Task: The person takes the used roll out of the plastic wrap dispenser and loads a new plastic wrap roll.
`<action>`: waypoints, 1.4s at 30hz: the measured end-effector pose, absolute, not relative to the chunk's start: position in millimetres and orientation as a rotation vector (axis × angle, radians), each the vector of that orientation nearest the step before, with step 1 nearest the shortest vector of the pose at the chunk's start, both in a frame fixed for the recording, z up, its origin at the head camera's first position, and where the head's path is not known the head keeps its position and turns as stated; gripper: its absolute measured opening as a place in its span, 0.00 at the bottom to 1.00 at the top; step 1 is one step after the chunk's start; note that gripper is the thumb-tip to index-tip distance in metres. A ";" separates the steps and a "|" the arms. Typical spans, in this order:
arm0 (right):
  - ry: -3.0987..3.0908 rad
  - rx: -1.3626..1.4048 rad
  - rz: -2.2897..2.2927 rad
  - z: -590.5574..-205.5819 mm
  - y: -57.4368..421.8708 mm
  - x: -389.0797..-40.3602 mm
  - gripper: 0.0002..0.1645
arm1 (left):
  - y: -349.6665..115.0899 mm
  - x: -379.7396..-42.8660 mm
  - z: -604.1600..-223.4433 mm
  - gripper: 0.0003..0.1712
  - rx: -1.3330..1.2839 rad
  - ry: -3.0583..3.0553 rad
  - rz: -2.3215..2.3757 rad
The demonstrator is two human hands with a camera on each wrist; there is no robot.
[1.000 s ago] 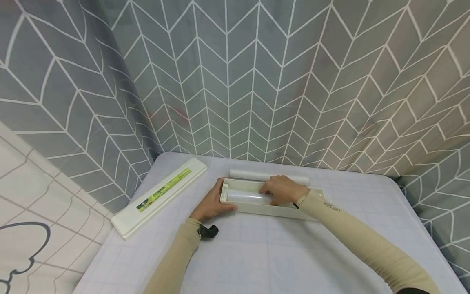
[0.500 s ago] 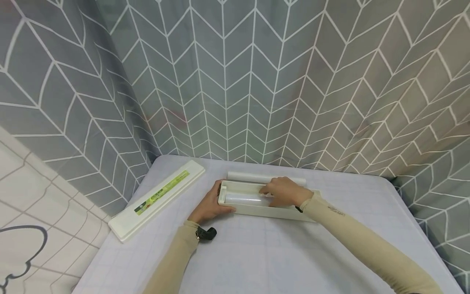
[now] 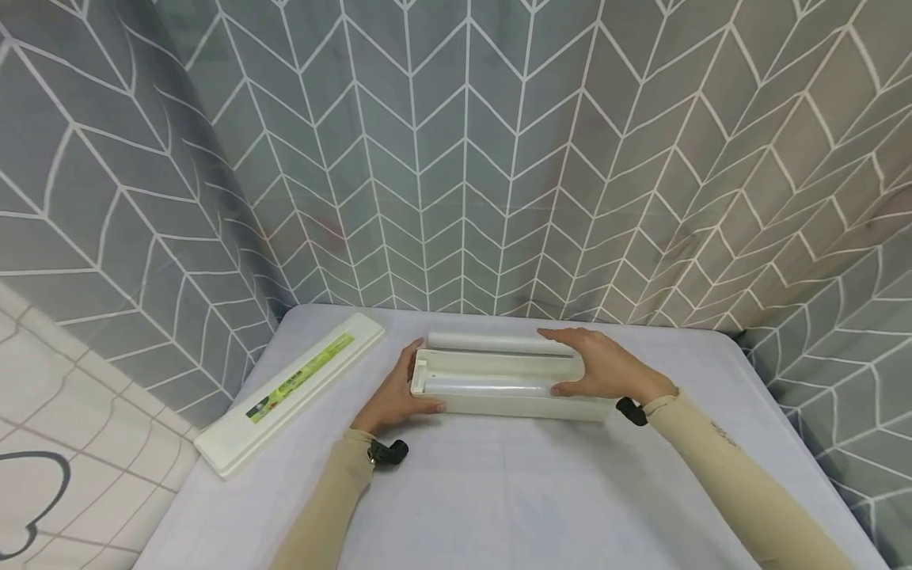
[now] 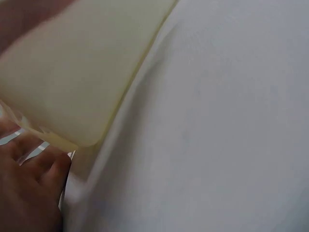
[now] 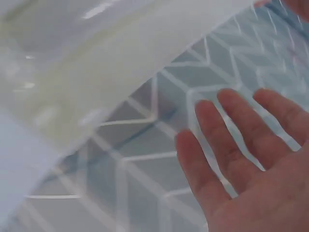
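A long cream plastic box (image 3: 492,405) without its cover lies on the table, and a clear, shiny roll (image 3: 492,386) that looks like cling film lies inside it. My left hand (image 3: 399,393) grips the box's left end, thumb along the front wall and fingers behind. Over the right part of the box is my right hand (image 3: 606,366), which hides that part. Its fingers (image 5: 236,140) are straight and spread in the right wrist view, apart from the box. Close behind the box lies a white roll (image 3: 492,343).
To the left, a long cream lid (image 3: 292,392) with a green label lies slantwise on the white-covered table (image 3: 499,491). A grey curtain (image 3: 456,158) with white zigzag lines hangs along the table's back edge.
My right hand has come out of the box, moved right and spread its fingers. My left hand stays on the box's left end. The whole head view has shifted slightly left.
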State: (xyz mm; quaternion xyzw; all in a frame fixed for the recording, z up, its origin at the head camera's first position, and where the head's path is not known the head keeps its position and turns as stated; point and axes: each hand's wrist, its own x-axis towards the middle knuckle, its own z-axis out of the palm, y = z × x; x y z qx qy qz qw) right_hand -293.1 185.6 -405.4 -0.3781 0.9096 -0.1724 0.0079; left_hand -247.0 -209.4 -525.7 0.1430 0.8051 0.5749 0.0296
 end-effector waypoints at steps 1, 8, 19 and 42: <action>2.831 -1.148 -0.617 -408.9 194.8 -293.6 0.60 | -211.5 -247.5 -524.8 0.76 0.463 2.478 1.781; 2.646 -0.894 -1.116 -448.6 250.2 -294.4 0.71 | -245.5 -245.6 -504.4 0.70 0.461 2.613 1.839; 2.075 -0.755 -1.732 -510.3 278.2 -293.4 0.72 | -327.8 -218.2 -472.4 0.64 -0.027 3.114 1.387; 2.248 -0.647 -1.608 -520.6 274.2 -292.8 0.64 | -376.5 -193.0 -494.9 0.65 -0.261 3.126 0.720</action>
